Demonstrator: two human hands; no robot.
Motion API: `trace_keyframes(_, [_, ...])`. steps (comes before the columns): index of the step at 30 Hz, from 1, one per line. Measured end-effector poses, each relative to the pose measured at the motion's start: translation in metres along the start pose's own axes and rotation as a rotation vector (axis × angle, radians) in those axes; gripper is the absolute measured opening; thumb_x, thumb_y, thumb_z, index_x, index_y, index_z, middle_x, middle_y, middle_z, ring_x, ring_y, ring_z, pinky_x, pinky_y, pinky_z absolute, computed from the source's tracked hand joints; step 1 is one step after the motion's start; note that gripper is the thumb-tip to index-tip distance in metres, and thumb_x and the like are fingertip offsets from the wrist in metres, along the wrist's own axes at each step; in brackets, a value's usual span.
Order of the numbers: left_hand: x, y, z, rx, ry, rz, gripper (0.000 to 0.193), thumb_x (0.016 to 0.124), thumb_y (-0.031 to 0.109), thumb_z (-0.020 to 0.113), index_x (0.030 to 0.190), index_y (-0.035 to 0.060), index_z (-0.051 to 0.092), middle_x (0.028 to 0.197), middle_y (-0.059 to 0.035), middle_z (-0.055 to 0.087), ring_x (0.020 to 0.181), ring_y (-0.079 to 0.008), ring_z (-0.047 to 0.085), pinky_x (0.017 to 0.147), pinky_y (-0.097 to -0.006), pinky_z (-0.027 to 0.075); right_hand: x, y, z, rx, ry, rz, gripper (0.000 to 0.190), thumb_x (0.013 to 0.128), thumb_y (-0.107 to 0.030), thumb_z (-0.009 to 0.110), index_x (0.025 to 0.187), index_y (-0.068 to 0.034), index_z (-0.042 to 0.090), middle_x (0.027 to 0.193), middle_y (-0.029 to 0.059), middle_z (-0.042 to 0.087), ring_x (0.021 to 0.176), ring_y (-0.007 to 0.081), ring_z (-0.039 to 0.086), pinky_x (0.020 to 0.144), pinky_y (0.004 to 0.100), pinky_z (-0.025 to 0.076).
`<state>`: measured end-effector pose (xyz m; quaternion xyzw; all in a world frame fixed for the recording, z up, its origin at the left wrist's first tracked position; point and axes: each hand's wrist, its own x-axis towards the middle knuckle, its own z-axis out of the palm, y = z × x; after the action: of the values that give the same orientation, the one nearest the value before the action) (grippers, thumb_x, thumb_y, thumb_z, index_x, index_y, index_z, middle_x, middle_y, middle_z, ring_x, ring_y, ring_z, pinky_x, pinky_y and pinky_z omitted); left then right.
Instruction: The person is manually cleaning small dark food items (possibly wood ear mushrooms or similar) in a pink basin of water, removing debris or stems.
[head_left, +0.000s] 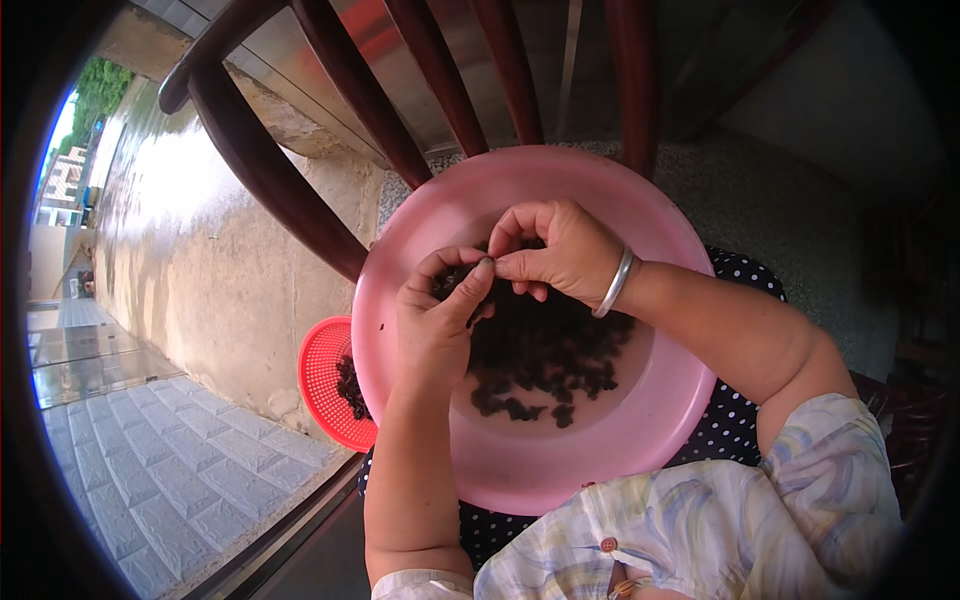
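Note:
A large pink plastic basin (525, 480) stands before me, with water and a heap of small dark pieces, perhaps wood ear fungus (559, 356), in it. Over its upper left part, my left hand (450, 300) has dark pieces in its curled fingers, and its thumb and forefinger pinch something too small to name. My right hand (555, 251), with a silver bangle (615, 283) at the wrist, meets the left fingertips there, its thumb and forefinger closed on the same spot. Whether the right fingers hold a piece of their own is hidden.
A red plastic colander (319, 375) with dark pieces in it stands left of the basin, partly hidden by its rim. Behind the basin rises a dark wooden chair's slatted back (360, 90). A concrete yard (240, 300) and grey paving (187, 480) lie at the left.

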<state>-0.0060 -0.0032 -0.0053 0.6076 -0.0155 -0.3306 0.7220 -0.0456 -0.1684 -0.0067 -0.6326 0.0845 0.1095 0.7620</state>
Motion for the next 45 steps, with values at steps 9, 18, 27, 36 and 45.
trace_keyframes(9, [-0.002,0.008,-0.003,-0.201,-0.105,-0.071,0.008,0.083,0.007,0.055,0.09,0.0062,0.051,0.085,-0.0071,0.057,0.069,-0.0123,0.053,0.058,-0.023,0.042,0.009,0.004,-0.016,0.866,-0.031,0.097,0.033,0.071,0.011,0.035,0.099,0.003,0.051,0.101,0.0162,0.056,0.098,0.0241,0.055,0.086,0.0361,0.046])
trace_keyframes(18, [-0.003,0.0,0.01,-0.164,-0.045,-0.207,0.017,0.082,0.012,0.062,0.095,0.003,0.056,0.079,-0.0049,0.057,0.066,-0.0116,0.053,0.055,-0.0228,0.042,0.007,0.007,-0.004,0.714,-0.093,-0.106,0.043,0.064,0.008,0.036,0.104,0.004,0.051,0.11,0.0178,0.054,0.103,0.023,0.052,0.094,0.0365,0.039])
trace_keyframes(27, [-0.003,-0.003,0.01,-0.242,-0.001,-0.193,0.012,0.082,0.011,0.059,0.092,0.0035,0.056,0.078,-0.0059,0.057,0.064,-0.0126,0.053,0.054,-0.0236,0.041,0.006,0.005,-0.008,0.761,-0.16,-0.121,0.042,0.067,0.01,0.035,0.105,0.005,0.05,0.111,0.0181,0.053,0.111,0.0263,0.048,0.095,0.038,0.039])
trace_keyframes(36, [-0.004,-0.002,0.014,-0.162,-0.095,-0.223,0.014,0.08,0.007,0.058,0.092,-0.0001,0.054,0.079,-0.0081,0.057,0.064,-0.0137,0.053,0.053,-0.0235,0.041,0.008,0.01,-0.002,0.748,-0.08,-0.15,0.039,0.067,0.011,0.035,0.102,0.004,0.052,0.107,0.0162,0.054,0.102,0.0223,0.05,0.089,0.0341,0.039])
trace_keyframes(45, [-0.006,-0.006,0.017,-0.252,-0.06,-0.243,0.016,0.08,0.008,0.06,0.094,0.0016,0.054,0.078,-0.0066,0.058,0.066,-0.013,0.054,0.055,-0.0233,0.041,0.003,0.008,0.003,0.433,-0.079,-0.214,0.04,0.07,0.01,0.035,0.106,0.003,0.051,0.112,0.0156,0.052,0.109,0.0239,0.049,0.088,0.0344,0.041])
